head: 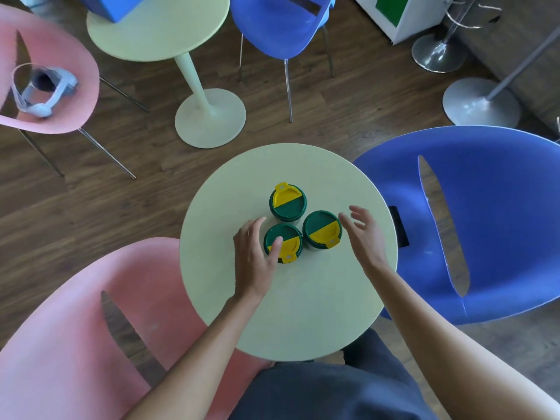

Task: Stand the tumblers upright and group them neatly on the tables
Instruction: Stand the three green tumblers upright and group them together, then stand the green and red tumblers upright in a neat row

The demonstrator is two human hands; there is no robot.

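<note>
Three tumblers with green and yellow lids stand upright in a tight triangle on the near round pale-green table [303, 313]: a far tumbler [288, 202], a near-left tumbler [286, 242] and a near-right tumbler [321, 230]. My left hand [254, 259] sits just left of the near-left tumbler, fingers spread, thumb resting over its lid edge. My right hand [365, 234] hovers just right of the near-right tumbler, fingers apart, holding nothing.
A pink chair [75, 344] stands at near left and a blue chair [491, 222] at right. A second round table [157, 28] with a blue box [115, 4] stands far left, beside another blue chair [281, 22]. A far-left pink chair [72, 71] holds a headset [42, 86].
</note>
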